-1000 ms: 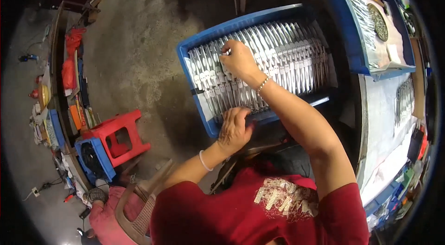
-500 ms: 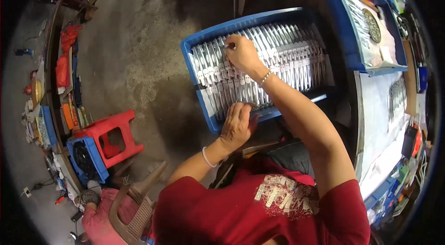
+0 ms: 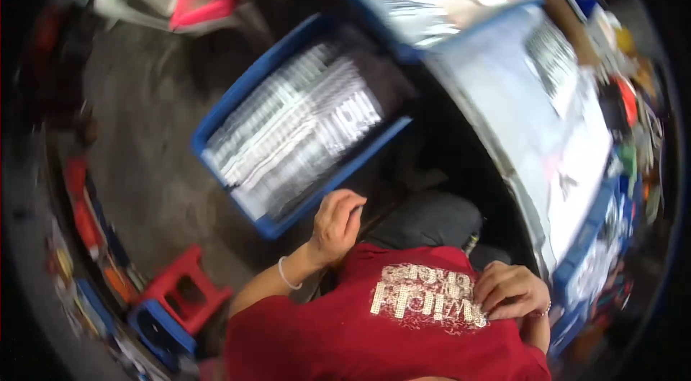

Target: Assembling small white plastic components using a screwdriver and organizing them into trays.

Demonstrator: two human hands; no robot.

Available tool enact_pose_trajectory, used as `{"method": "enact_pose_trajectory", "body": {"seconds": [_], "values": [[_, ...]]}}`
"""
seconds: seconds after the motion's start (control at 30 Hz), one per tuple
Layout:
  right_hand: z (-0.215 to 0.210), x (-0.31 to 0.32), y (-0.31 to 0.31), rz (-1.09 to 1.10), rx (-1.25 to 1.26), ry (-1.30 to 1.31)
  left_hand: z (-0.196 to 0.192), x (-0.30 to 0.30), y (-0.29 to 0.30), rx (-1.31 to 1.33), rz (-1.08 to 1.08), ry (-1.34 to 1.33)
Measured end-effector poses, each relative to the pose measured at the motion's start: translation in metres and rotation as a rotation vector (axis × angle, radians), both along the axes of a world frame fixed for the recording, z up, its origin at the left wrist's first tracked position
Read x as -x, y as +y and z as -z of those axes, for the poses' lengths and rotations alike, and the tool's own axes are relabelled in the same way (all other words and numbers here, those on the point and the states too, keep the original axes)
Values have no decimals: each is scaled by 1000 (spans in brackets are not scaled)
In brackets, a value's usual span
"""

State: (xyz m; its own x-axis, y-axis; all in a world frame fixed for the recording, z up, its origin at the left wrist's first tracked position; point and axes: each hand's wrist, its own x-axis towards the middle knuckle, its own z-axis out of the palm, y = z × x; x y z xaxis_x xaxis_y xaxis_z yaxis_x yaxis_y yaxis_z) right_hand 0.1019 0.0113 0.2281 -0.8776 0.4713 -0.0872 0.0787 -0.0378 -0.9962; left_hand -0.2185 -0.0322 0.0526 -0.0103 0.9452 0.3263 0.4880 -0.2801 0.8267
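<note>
In front of the knees, the blue crate of shiny foil packets sits on the floor. The left hand curls loosely beside it; the right hand rests spread on the shirt. The packets look light, slippery, best pinched by edges.

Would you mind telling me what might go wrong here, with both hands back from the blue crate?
1. The crate of shiny silver packs sits on the floor close to the person's knees; a leg shift might knock it.
2. The left hand is curled near the crate's corner and could catch it.
3. The right hand rests on the red shirt, so neither hand steadies the crate.
</note>
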Motion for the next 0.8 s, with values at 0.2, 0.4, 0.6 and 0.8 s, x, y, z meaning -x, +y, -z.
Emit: {"method": "enact_pose_trajectory", "body": {"seconds": [0.2, 0.4, 0.6, 0.8], "values": [[19, -49, -74, 434, -338, -52, -30, -85, 51, -91, 326, -98], [60, -102, -99, 758, -487, -65, -62, -141, 75, -104, 515, -96], [59, -118, -74, 564, -482, 42, -73, -178, 75, -27, 523, -74], [59, -128, -71, 653, -297, 326, -80, -202, 81, 79, 633, -154]]}}
